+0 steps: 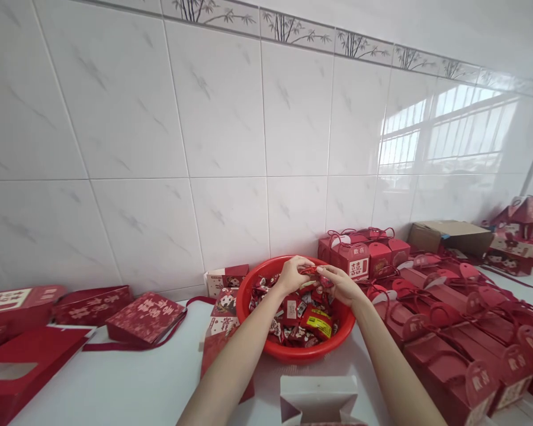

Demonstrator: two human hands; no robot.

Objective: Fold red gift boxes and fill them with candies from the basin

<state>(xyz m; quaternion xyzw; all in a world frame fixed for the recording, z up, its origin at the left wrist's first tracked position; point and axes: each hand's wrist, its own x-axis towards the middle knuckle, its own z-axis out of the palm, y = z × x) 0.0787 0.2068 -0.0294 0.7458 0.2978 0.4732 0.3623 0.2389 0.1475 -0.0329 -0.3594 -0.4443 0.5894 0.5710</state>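
Note:
Above a red plastic basin (293, 356) of wrapped candies (291, 310), both of my hands are close together. My left hand (294, 275) has its fingers closed on a small red-wrapped candy (310, 271). My right hand (341, 285) is also closed, around red wrapped candy (324, 280) just beside it; the exact number of pieces is hidden by the fingers. A yellow packet (318, 322) lies among the candies near the basin's front. Right in front of me, an open box (318, 387) shows its pale inner flaps.
Rows of closed red gift boxes (453, 355) with cord handles fill the right side. A brown cardboard box (450, 234) stands behind them. Folded red bags (146, 316) lie to the left, and flat printed cartons (222, 331) rest beside the basin. A tiled wall (226, 148) rises behind.

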